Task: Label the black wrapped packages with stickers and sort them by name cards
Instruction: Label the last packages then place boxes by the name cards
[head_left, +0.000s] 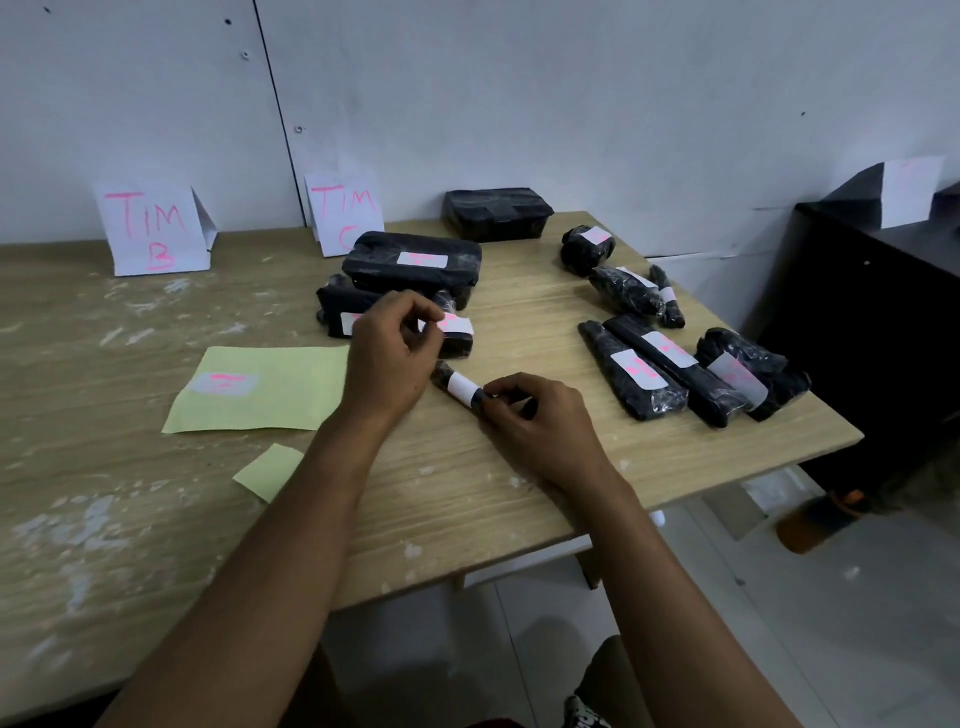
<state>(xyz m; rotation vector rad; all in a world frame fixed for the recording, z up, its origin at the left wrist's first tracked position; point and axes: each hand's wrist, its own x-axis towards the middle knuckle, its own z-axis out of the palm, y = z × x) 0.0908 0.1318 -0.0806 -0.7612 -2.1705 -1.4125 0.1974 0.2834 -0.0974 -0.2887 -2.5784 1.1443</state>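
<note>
2 hands work: right hand (540, 415) grips a small black package (457, 385); left hand (389, 348) pinches a sticker (434, 326).

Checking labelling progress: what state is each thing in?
Small black wrapped roll: white sticker on, held by right hand.
Left hand: fingers curled, contents unclear.
Black rectangular package by the wall: no sticker visible.
Folded white name cards: standing.
</note>
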